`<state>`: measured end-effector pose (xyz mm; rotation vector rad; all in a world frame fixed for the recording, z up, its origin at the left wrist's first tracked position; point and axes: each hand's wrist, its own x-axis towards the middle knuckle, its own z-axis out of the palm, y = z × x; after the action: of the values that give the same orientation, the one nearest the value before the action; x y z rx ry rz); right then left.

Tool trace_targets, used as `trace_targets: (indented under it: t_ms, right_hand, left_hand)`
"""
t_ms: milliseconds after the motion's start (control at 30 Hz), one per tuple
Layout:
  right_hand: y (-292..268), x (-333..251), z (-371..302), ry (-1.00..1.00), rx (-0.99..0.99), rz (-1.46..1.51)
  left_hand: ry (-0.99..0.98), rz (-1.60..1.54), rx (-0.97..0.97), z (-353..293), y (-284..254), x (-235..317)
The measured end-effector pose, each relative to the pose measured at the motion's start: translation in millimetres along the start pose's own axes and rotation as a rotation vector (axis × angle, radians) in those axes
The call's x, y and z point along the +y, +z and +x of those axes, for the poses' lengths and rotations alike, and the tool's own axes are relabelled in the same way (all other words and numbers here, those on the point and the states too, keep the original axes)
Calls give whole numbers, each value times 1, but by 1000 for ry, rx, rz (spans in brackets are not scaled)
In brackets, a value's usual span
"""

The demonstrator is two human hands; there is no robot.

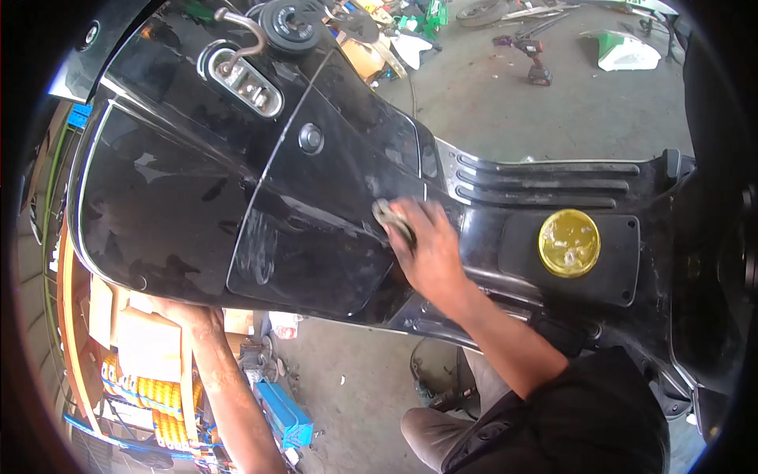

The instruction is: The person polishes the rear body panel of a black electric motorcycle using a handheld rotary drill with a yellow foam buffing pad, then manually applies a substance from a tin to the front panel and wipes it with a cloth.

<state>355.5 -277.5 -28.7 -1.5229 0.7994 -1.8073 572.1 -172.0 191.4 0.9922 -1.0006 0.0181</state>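
A glossy black scooter front panel (pixel 320 186) fills the middle, with whitish smears on its lower left part and near its centre. My right hand (pixel 433 249) is closed round a small greyish cloth pad (pixel 388 219) and presses it on the panel; its fingers are slightly blurred. At the panel's lower left edge is my left hand (pixel 185 314); its fingers are hidden, so its grip cannot be made out. A round yellow tin (pixel 568 243) with pale lumps of paste inside sits on the black footboard (pixel 517 257), right of my right hand.
A curved metal hook (pixel 246 35) and a round black cap sit at the panel's top. On the grey floor beyond lie a cordless drill (pixel 535 62) and a white-and-green fairing piece (pixel 628 51). Cardboard boxes (pixel 150 344) and a blue box (pixel 284 416) are at lower left.
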Motion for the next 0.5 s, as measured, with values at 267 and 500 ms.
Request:
trace_targets:
  t_ms: [267,500]
  right_hand:
    - [21,23,46,-251,127,-24]
    - [13,19,69,-17,34,58]
  left_hand:
    - [99,70,-5,-1,1,0]
    - [18,92,-46,-5,9,-1]
